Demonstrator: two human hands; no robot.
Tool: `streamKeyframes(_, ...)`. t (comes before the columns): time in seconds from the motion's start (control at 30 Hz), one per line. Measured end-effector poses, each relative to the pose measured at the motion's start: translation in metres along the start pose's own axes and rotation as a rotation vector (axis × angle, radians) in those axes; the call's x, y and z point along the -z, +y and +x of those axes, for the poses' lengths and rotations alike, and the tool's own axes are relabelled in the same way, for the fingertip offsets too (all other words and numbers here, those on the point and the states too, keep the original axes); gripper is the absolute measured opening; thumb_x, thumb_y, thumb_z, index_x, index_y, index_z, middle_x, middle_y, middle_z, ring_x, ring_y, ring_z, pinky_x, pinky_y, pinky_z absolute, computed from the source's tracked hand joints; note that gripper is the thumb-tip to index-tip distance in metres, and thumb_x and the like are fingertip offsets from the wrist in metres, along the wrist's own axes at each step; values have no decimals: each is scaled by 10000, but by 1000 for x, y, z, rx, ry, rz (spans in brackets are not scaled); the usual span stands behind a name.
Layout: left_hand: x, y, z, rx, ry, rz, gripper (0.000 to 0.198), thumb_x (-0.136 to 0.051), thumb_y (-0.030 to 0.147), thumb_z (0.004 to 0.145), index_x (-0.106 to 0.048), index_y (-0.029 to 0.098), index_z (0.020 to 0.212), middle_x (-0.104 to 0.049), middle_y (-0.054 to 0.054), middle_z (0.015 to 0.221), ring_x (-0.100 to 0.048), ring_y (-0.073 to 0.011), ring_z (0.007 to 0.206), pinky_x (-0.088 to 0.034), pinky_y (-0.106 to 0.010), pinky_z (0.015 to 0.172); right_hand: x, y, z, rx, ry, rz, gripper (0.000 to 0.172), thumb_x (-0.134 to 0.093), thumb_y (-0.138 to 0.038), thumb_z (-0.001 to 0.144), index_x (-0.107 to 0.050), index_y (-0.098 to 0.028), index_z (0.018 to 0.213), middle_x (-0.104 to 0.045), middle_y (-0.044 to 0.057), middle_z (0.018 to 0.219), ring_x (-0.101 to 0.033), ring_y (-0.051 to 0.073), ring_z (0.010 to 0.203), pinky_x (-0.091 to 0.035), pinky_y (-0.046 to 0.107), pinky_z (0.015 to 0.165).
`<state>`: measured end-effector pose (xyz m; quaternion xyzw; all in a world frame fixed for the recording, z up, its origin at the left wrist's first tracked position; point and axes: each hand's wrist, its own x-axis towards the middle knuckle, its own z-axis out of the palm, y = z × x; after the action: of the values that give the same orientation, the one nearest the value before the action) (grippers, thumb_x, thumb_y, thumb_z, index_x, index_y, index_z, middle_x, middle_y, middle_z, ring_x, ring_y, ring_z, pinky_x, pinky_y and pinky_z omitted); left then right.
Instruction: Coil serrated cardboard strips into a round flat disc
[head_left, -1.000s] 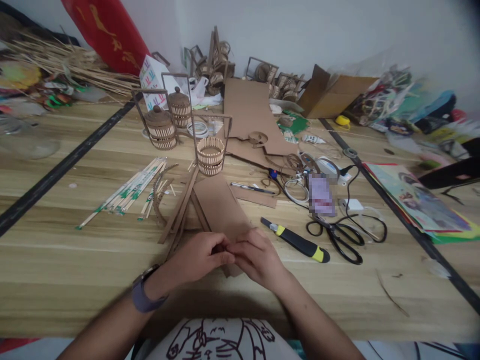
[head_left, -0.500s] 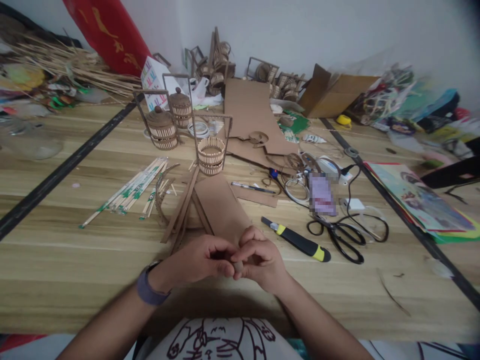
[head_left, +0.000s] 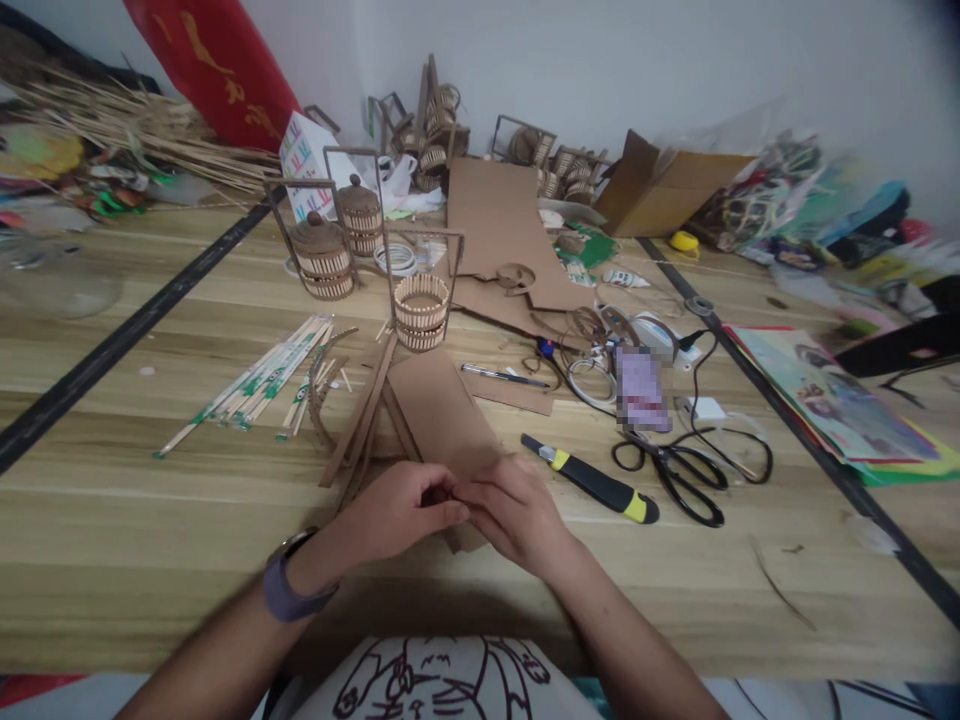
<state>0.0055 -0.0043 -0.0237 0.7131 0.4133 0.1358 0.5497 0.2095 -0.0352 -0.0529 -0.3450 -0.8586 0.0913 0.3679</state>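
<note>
My left hand and my right hand meet fingertip to fingertip just above the near end of a brown cardboard sheet on the wooden table. Both are curled in a pinch around a small dark brown piece between them, mostly hidden by the fingers. A purple watch band circles my left wrist. Cardboard strips lie fanned just left of the sheet.
A yellow-black utility knife and black scissors lie right of my hands. Small woven cardboard baskets stand behind, wrapped chopsticks to the left, cables, tape and a phone to the right. Clutter lines the wall.
Half a second ago my hands were raised a little with a small roundish piece showing between the fingertips; now they are lowered back over the cardboard's near end, fingers closed over it.
</note>
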Motion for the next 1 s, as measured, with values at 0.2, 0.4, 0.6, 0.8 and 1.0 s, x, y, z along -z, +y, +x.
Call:
streamKeyframes(0.2,9,0,-3,-100,-171,-159,371,-628,521,850,-687,155,841,-635,3,706,-518,-148,654,-367,-222,587,4,-5,3,-112,53,276,104,-635,-284,945,-712,-244,1001,-670,36,829,-630,176,744,-505,313,666)
streamKeyframes(0.4,5,-6,-3,-80,-257,-389,462,-692,611,786,-684,149,793,-565,23,646,-428,-109,560,-309,-218,518,0,-13,5,-242,140,507,181,-736,-417,867,-751,-238,896,-624,12,756,-612,139,660,-508,238,550)
streamKeyframes(0.6,0,-5,-3,-95,-244,-448,468,-729,606,757,-692,140,771,-558,25,638,-438,-106,573,-320,-218,534,-8,-15,3,-293,199,629,175,-770,-430,831,-766,-266,892,-588,-9,705,-583,134,651,-484,233,549)
streamKeyframes(0.8,1,1,-4,-39,-221,-440,492,-719,621,747,-684,131,737,-539,32,590,-418,-94,523,-289,-214,486,-5,-13,2,-292,143,628,209,-758,-453,836,-764,-253,898,-596,4,724,-582,148,678,-495,252,584)
streamKeyframes(1.0,2,-4,-4,-45,-270,-451,444,-751,572,738,-667,138,704,-523,49,566,-414,-90,508,-291,-212,479,1,-18,5,-260,93,633,219,-724,-444,873,-753,-230,904,-597,14,744,-576,142,693,-478,240,592)
